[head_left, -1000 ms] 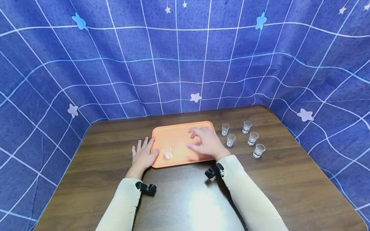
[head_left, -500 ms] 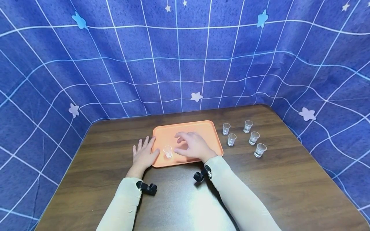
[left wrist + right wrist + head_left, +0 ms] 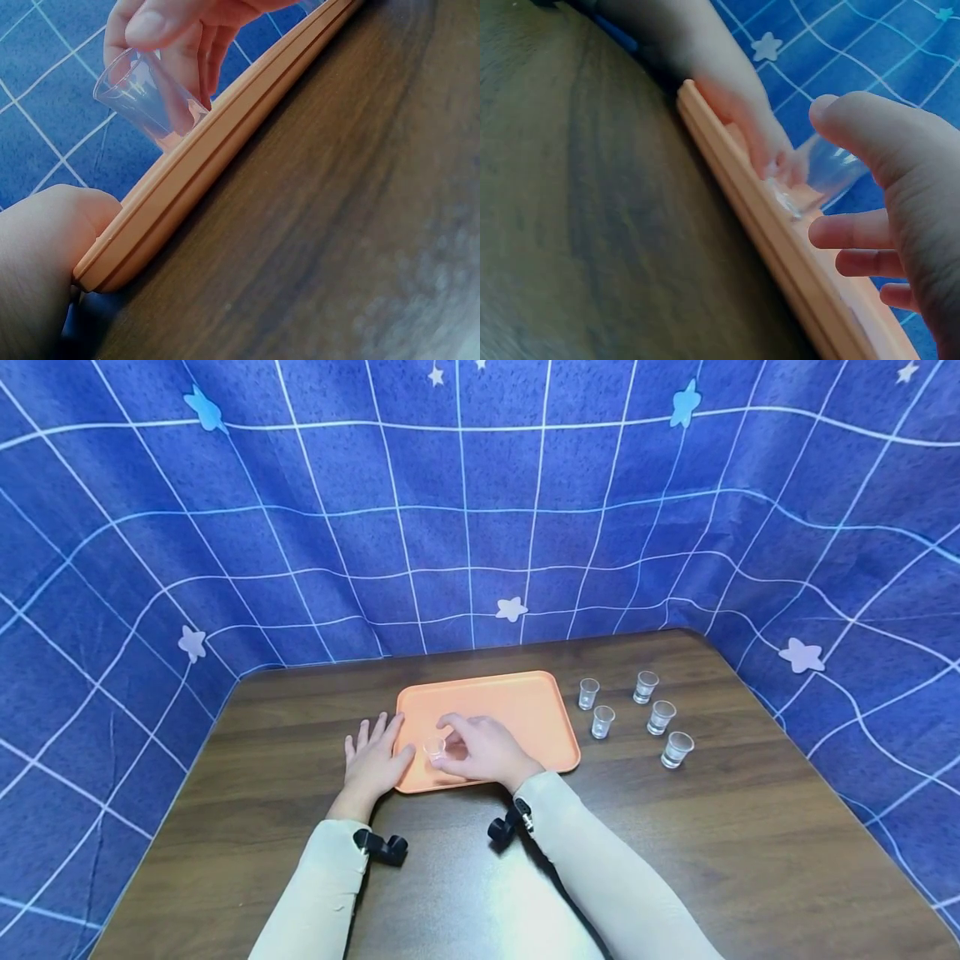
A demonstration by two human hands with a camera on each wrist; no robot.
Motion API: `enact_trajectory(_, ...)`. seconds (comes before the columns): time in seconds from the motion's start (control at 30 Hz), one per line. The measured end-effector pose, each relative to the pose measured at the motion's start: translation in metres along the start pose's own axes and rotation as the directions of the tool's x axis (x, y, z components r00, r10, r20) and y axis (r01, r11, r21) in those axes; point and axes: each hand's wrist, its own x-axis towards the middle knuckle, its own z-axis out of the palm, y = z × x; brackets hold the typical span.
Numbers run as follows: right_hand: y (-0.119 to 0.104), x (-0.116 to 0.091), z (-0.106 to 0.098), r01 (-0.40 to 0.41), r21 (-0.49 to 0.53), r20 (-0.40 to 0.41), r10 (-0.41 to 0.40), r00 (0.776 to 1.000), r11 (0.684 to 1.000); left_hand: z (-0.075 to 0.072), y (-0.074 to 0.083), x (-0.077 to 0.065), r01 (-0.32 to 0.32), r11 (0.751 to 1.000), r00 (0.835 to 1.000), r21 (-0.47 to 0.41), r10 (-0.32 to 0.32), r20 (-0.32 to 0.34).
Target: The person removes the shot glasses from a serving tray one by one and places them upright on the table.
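On an orange tray, near its left end, stands a small clear shot glass. My right hand is beside the glass, thumb and index finger parted around it. In the left wrist view its thumb overlaps the rim. The right wrist view shows the thumb in front of the glass, with a gap between it and the other fingers. My left hand lies spread at the tray's left edge, its thumb over the rim and several fingers on the wooden table.
Several more shot glasses stand right of the tray: two close beside it, including one nearer glass, and others farther right, such as the front one. A blue gridded curtain with stars hangs behind the brown table.
My right hand has moved left across the tray, from its right part to the shot glass. The left hand and the glasses stay in place, while the view shifts slightly.
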Motion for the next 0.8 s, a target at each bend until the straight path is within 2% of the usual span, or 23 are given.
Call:
enact_trajectory(0.3,-0.0046,0.0018,0.0091,0.008,-0.053,0.007,-0.008,1.0,0.999,-0.0026,0.0015,-0.0019,0.011,1.0,1.0,0.008,-0.011,0.01)
enact_trajectory(0.6,-0.0057,0.0031,0.0099,0.086,-0.079,-0.008,-0.087,0.996,0.993,-0.0028,0.0019,-0.0002,0.013,1.0,1.0,0.012,-0.013,0.015)
enact_trajectory(0.8,-0.005,0.0024,0.0106,0.093,-0.103,-0.031,-0.097,0.995,0.99,-0.0026,0.0019,-0.0002,0.006,1.0,1.0,0.008,-0.006,0.006)
